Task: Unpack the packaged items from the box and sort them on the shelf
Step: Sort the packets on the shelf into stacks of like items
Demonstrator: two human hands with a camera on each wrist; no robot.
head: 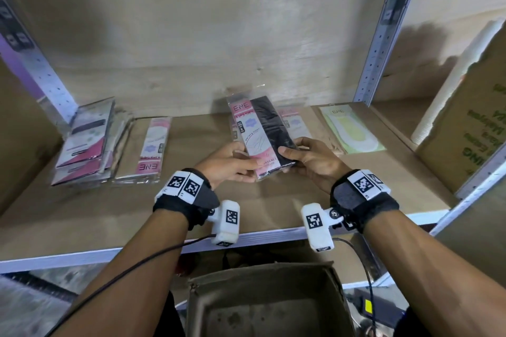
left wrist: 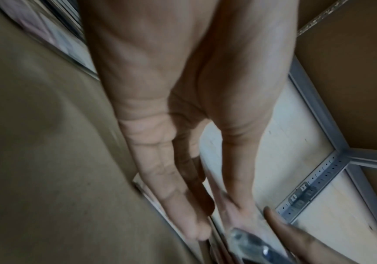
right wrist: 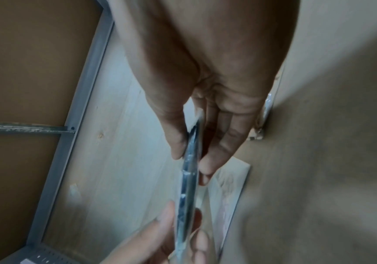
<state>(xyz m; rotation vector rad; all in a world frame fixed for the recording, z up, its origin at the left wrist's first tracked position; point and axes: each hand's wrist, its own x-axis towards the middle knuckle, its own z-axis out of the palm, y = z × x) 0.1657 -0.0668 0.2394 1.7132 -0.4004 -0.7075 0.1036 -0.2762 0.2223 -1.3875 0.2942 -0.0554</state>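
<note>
Black fabric in a clear, pink-labelled packet [head: 264, 135] is pinched from both sides: the left hand [head: 228, 163] grips its lower left edge, thumb on top and fingers [left wrist: 174, 180] underneath, and the right hand [head: 310, 160] grips the lower right edge, thumb on the black part and fingers [right wrist: 217, 150] curled behind. In the right wrist view the packet shows edge-on as a thin shiny strip between thumb and fingers. It is held tilted just above the brown shelf [head: 273, 205], over another pink-labelled packet [head: 297, 123] lying flat there. To the right on the shelf lies a pale green packet [head: 353, 130]; to the left a single pink and white packet [head: 152, 148], and beyond it a leaning stack of packets [head: 87, 142] against the grey upright. An open cardboard box [head: 273, 304] sits below the shelf edge, between the forearms. A large printed carton [head: 471, 123] stands at the far right.
</note>
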